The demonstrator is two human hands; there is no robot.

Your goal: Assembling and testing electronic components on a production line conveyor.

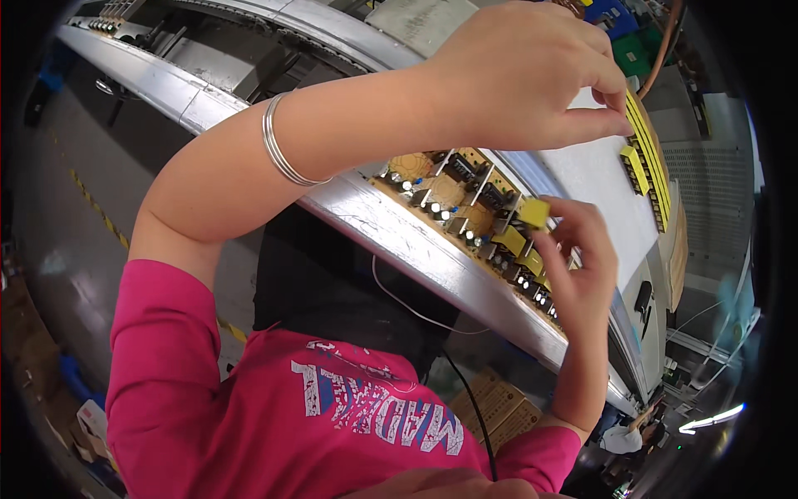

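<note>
My right hand (pixel 584 258) pinches a small yellow block-shaped component (pixel 534 214), probably a transformer, between thumb and fingers. It hovers just over a brown circuit board (pixel 475 218) filled with black, white and silver parts. More yellow blocks (pixel 509 241) sit on the board beside that hand. Stretched across to the upper right, my left hand (pixel 532 79) has its thumb and forefinger pressed together at the end of a long row of yellow components (pixel 655 170); whether anything is between the fingertips is hidden. A shorter yellow strip (pixel 634 170) lies beside this row.
A silver metal rail (pixel 416 237) runs along the near side of the boards. Beyond them is a white work surface (pixel 594 179). Cardboard boxes (pixel 497 407) stand below the line. A thin white cable (pixel 416 314) hangs under the rail. Another person (pixel 622 439) is at the lower right.
</note>
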